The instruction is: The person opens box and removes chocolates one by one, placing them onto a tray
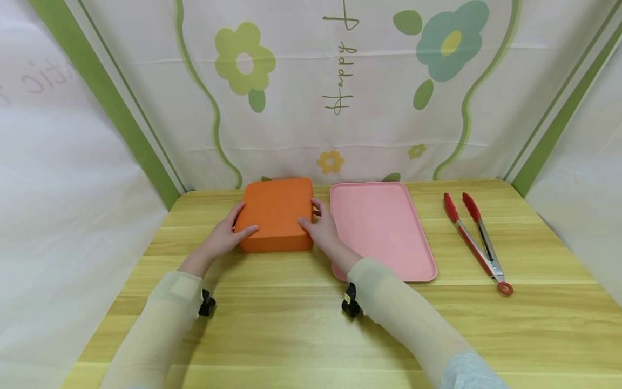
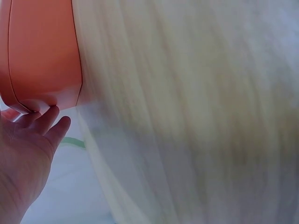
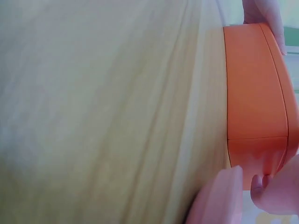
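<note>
An orange case with rounded corners lies flat at the back of the table, left of the pink tray. My left hand grips its left side, thumb over the top edge and fingers along the side wall. On the opposite side my right hand holds it the same way, thumb at the top edge. In the left wrist view, the left fingertips press against the end of the case, near its seam. The right wrist view shows the case between both hands, its lower edge right at the tabletop.
The pink tray lies just right of the case, partly under my right forearm. Farther right are red-tipped tongs, their arms spread. A flower-printed curtain hangs along the table's back edge.
</note>
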Available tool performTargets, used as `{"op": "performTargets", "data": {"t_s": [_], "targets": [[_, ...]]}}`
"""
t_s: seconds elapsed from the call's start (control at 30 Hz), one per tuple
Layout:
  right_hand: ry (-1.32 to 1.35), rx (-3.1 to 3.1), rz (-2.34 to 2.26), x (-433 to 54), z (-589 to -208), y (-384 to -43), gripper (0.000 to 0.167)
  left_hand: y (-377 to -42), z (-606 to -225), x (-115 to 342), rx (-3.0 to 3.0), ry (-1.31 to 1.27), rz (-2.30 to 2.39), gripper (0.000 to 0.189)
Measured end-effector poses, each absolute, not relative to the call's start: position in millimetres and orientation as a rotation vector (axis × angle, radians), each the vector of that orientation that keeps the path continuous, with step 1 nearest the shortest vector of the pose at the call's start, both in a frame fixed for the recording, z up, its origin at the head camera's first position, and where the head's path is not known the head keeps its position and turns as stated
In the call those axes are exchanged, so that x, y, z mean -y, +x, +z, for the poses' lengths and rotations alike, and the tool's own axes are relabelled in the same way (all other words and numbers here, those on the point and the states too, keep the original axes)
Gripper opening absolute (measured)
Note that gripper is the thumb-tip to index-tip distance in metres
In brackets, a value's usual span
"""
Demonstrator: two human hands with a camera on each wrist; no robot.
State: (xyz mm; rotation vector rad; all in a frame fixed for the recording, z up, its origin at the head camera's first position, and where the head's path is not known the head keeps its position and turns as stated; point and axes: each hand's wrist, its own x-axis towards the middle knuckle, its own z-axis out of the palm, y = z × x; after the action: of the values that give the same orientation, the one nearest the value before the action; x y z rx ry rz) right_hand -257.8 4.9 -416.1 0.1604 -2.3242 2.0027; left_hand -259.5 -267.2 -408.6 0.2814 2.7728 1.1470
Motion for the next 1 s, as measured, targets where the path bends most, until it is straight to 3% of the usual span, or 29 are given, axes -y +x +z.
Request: {"op": "performTargets", "data": {"t_s": [1.0], "targets": [[0.098, 2.278, 2.114, -13, -399, -271, 0.05, -258, -409, 269, -2.746, 0.298, 1.304, 0.091]]}}
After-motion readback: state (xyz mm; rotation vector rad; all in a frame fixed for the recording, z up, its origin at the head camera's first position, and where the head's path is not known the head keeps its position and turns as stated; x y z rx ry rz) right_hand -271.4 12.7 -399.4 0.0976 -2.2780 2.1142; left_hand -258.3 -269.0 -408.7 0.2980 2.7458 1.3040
